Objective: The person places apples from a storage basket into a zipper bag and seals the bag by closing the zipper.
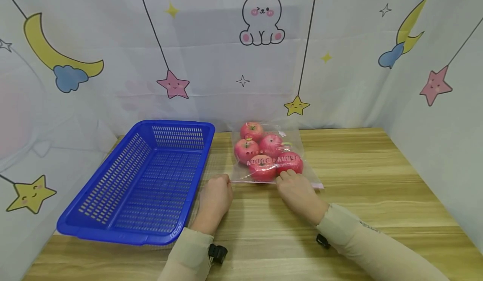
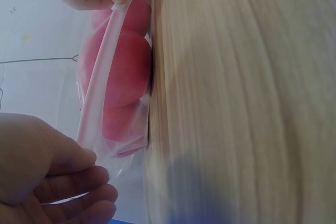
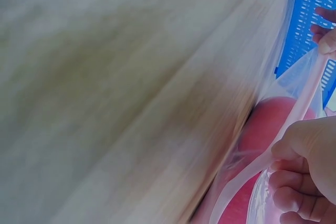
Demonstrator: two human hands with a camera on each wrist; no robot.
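Note:
A clear zip bag (image 1: pixel 236 175) holding several red apples (image 1: pixel 247 151) lies on the table, its mouth with a pink strip (image 2: pixel 101 69) facing me. My left hand (image 1: pixel 216 195) pinches the left end of that strip between thumb and forefinger. Farther right along the mouth, my right hand (image 1: pixel 298 195) pinches the strip, at a small whitish slider (image 2: pixel 119 7) seen in the left wrist view. The strip runs taut between both hands. In the right wrist view, the strip's right end goes on past my right hand.
A blue plastic basket (image 1: pixel 207 142) with slotted walls stands left of the bag, near my left forearm. The wooden table (image 1: pixel 362 176) extends to the right. Behind it hangs a white curtain (image 1: pixel 219 54) printed with stars, moons and a rabbit.

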